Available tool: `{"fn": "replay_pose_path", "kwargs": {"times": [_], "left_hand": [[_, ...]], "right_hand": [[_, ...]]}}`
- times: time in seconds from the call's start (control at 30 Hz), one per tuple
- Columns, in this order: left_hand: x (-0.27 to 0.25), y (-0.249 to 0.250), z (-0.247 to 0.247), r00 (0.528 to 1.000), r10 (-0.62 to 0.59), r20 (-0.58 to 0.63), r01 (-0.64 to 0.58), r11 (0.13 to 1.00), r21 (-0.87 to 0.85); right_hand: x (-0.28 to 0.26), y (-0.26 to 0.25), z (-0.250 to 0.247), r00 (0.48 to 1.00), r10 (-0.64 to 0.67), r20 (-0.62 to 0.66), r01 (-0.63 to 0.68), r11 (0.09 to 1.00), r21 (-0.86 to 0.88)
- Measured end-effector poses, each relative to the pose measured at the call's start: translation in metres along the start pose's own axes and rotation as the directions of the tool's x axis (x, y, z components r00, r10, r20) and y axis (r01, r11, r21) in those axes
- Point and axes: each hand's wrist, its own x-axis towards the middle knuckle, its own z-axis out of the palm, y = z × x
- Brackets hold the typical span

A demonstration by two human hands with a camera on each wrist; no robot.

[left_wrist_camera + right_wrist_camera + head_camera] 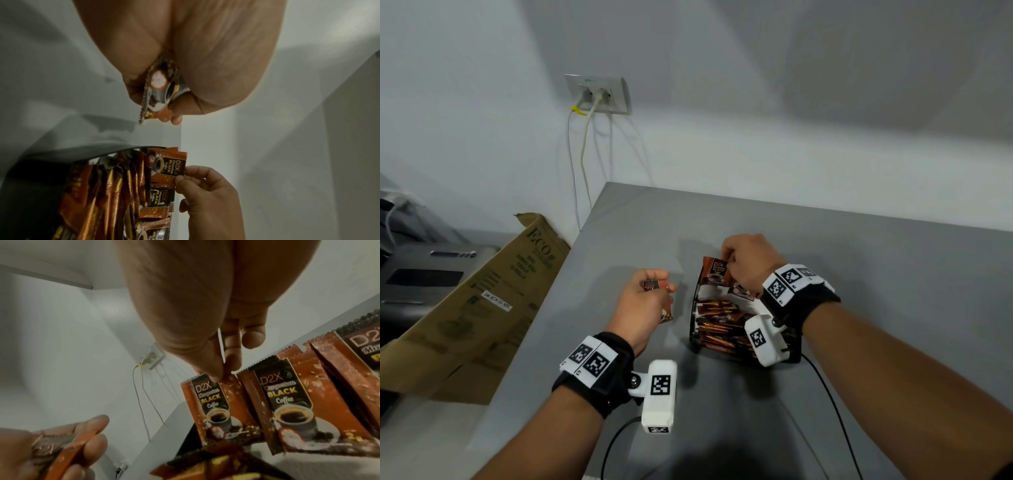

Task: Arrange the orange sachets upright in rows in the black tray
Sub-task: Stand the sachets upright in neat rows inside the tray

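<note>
Head view: cardboard box [482, 305] flanks the bench [859, 260]. Right wrist view alone reads "D2X" labels. My left hand [643, 305] clasps sachets [654, 286]; my right hand [748, 262] pinches one sachet [717, 272] in the black tray [693, 329].

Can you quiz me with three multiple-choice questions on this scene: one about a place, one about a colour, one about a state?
1. Where is the black tray?
A. on the grey table
B. on the cardboard box
C. on the floor

2. What colour is the tie on the cable at the wall socket?
A. red
B. yellow
C. blue

3. What is the right hand doing?
A. resting flat
B. pinching a sachet's top edge
C. lifting the tray

Answers: 1 A, the tray stands on the table. 2 B, a yellow tie. 3 B, fingertips nip the sachet.
</note>
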Motion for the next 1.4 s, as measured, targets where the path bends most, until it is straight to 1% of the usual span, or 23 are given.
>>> {"fn": "replay_pose_path", "kwargs": {"times": [0.2,0.33,0.4,0.5,0.57,0.63,0.7,0.73,0.8,0.87,0.9,0.97,1.17,1.4], "left_hand": [[-0.001,-0.001,0.002,1.0,0.009,0.02,-0.01,1.0,0.03],[-0.001,0.0,0.002,0.999,0.027,0.036,-0.029,0.998,0.048],[-0.002,0.0,0.003,0.997,0.05,0.052,-0.052,0.997,0.052],[-0.002,0.002,0.006,0.992,0.088,0.09,-0.093,0.994,0.061],[-0.001,0.004,0.011,0.986,0.109,0.129,-0.118,0.991,0.063],[0.0,0.006,0.02,0.978,0.141,0.157,-0.154,0.985,0.076],[0.0,0.009,0.03,0.972,0.154,0.18,-0.17,0.982,0.079],[0.0,0.011,0.035,0.969,0.154,0.194,-0.171,0.983,0.072],[0.002,0.012,0.039,0.967,0.157,0.2,-0.172,0.983,0.062],[0.005,0.01,0.038,0.976,0.151,0.155,-0.166,0.982,0.089],[0.006,0.008,0.037,0.983,0.14,0.122,-0.153,0.982,0.107],[0.009,0.003,0.032,0.989,0.12,0.083,-0.13,0.982,0.134],[0.006,-0.007,0.024,0.991,0.1,0.091,-0.113,0.982,0.151],[0.002,-0.01,0.011,0.991,0.074,0.108,-0.094,0.976,0.194]], "right_hand": [[0.0,-0.003,0.01,0.999,-0.016,0.039,0.019,0.997,-0.08],[0.001,-0.003,0.01,0.999,-0.017,0.031,0.02,0.992,-0.122],[0.0,-0.002,0.008,1.0,-0.023,0.02,0.024,0.994,-0.104],[-0.007,-0.002,-0.002,0.997,-0.043,-0.065,0.043,0.999,-0.007],[-0.016,-0.007,-0.01,0.992,-0.067,-0.108,0.082,0.986,0.143],[-0.027,-0.016,-0.014,0.992,-0.122,-0.044,0.129,0.948,0.291],[-0.035,-0.021,-0.016,0.983,-0.18,0.024,0.162,0.93,0.33],[-0.036,-0.02,-0.018,0.984,-0.179,0.022,0.162,0.931,0.326],[-0.034,-0.014,-0.024,0.99,-0.13,-0.052,0.14,0.941,0.308],[-0.031,-0.003,-0.028,0.989,-0.055,-0.139,0.092,0.958,0.272],[-0.029,0.003,-0.029,0.988,-0.028,-0.154,0.067,0.965,0.253],[-0.024,0.01,-0.023,0.991,-0.018,-0.131,0.044,0.978,0.201],[-0.012,0.006,0.006,0.996,-0.075,0.041,0.074,0.997,0.024],[-0.002,-0.003,0.013,0.995,-0.059,0.086,0.067,0.993,-0.099]]}}
